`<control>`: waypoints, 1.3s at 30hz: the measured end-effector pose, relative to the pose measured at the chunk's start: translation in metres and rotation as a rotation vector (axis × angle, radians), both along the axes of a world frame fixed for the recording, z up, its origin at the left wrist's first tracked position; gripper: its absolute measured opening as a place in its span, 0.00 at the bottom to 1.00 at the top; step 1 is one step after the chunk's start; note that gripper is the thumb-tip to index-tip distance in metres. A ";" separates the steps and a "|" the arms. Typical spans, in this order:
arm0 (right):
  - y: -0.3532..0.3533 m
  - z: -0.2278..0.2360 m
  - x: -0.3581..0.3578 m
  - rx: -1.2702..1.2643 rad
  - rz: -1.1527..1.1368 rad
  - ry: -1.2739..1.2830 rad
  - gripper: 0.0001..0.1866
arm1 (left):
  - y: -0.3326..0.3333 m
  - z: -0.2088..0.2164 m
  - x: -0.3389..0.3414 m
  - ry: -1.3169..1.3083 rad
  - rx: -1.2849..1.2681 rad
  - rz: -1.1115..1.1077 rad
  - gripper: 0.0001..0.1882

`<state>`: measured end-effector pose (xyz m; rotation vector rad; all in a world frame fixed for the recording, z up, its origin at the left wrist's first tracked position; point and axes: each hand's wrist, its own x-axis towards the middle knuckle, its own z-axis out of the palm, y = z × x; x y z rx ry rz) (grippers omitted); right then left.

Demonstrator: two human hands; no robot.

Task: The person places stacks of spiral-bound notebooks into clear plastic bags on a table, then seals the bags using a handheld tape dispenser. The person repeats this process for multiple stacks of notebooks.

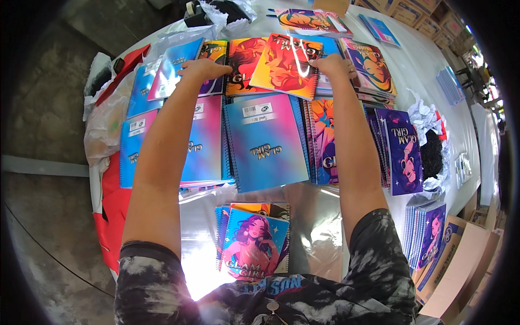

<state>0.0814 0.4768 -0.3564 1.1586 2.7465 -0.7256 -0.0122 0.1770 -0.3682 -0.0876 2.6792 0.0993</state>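
Observation:
My right hand (337,68) pinches the spiral edge of an orange and yellow spiral notebook (284,65), which lies slantwise over a red-orange notebook (240,57). At the left stacks, my left hand (203,69) is open, thumb pointing right and fingertips by a pink and blue notebook (167,81). I cannot tell whether it touches that cover. In front of both hands sits a stack topped by a blue-pink notebook (268,143). Close to my body lies a small pile with a pink-haired figure on its teal cover (254,238).
More notebook stacks stand at the right, including purple ones (403,151) and a lower pile (428,235). Cardboard boxes (455,265) are at the lower right. Crumpled plastic (105,127) and red material (116,211) line the left edge. A black tape dispenser (208,12) stands at the back.

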 end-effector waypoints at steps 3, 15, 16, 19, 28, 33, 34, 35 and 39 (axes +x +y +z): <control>0.032 -0.015 -0.008 -0.111 -0.012 -0.016 0.43 | 0.006 -0.004 -0.004 -0.010 -0.023 -0.023 0.52; 0.037 0.070 0.048 0.083 0.329 1.030 0.14 | -0.082 0.122 0.093 1.102 0.491 0.076 0.17; 0.040 0.096 0.072 -0.136 0.335 1.111 0.14 | -0.098 0.123 0.102 1.238 0.920 0.119 0.12; 0.043 0.146 0.140 -0.096 0.308 1.485 0.11 | -0.094 0.162 0.202 1.203 1.507 0.144 0.11; -0.042 0.136 0.365 -2.086 0.293 1.090 0.21 | -0.099 0.062 0.484 0.495 1.332 0.364 0.12; -0.130 0.063 0.441 -2.009 0.061 0.641 0.18 | -0.100 -0.022 0.538 0.613 0.762 0.002 0.10; -0.144 0.050 0.447 -2.037 0.140 0.616 0.17 | -0.103 -0.016 0.537 0.625 0.779 0.004 0.10; -0.150 0.024 0.451 -1.963 -0.005 0.576 0.15 | -0.103 -0.011 0.536 0.670 0.861 0.096 0.09; -0.155 -0.098 0.465 -0.873 0.090 0.436 0.13 | -0.117 0.101 0.536 0.881 0.701 -0.047 0.07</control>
